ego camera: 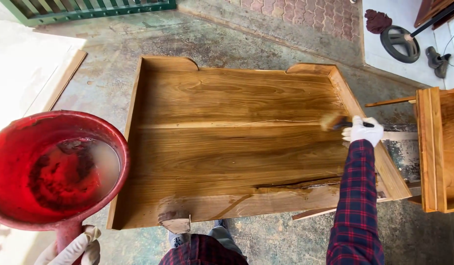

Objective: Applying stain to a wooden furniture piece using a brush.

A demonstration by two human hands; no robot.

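A large wooden panel (227, 147) with raised side rims lies flat in front of me, its grain glossy and wet-looking. My right hand (363, 130), in a white glove with a plaid sleeve, grips a paintbrush (333, 121) whose bristles rest on the panel near its right rim. My left hand (72, 249), also gloved, holds the handle of a red scoop-like bowl (21, 147) at lower left; the bowl holds a cloudy liquid.
Another wooden piece (438, 152) stands at the right edge. A thin wooden strip (65, 78) lies on the concrete floor at left. A green railing (89, 9) runs along the top. A round black disc on a pole (399, 44) lies at upper right.
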